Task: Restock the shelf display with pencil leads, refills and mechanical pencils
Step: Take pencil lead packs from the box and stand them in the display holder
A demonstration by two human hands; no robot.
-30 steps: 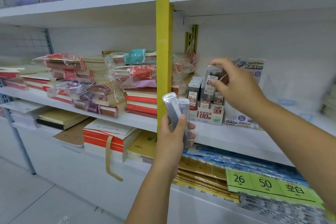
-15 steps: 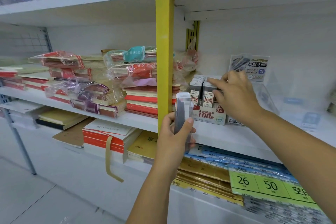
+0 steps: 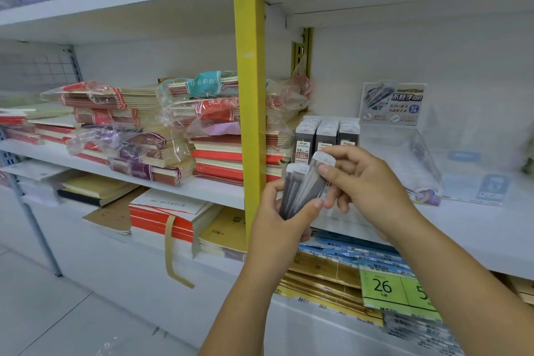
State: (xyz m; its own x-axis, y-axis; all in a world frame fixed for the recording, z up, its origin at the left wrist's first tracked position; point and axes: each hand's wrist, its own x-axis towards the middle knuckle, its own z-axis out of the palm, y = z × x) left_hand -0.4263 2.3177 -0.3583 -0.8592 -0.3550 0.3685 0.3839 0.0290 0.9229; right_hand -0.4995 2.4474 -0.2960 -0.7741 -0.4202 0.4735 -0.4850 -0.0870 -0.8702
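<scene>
— What stands on the white shelf (image 3: 219, 191), right of the yellow post (image 3: 249, 95)?
— Three rows of boxed leads (image 3: 327, 131), upright, with one clear stand (image 3: 410, 153) just beside them.
— And the hands?
— Both are in front of that shelf. The left hand (image 3: 276, 230) grips two grey lead tubes (image 3: 291, 192) with white caps. The right hand (image 3: 368, 182) pinches the tilted tube (image 3: 313, 180) near its cap, and the left thumb rests on its lower end.

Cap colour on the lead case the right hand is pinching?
White cap on a grey lead case; head view.
</scene>
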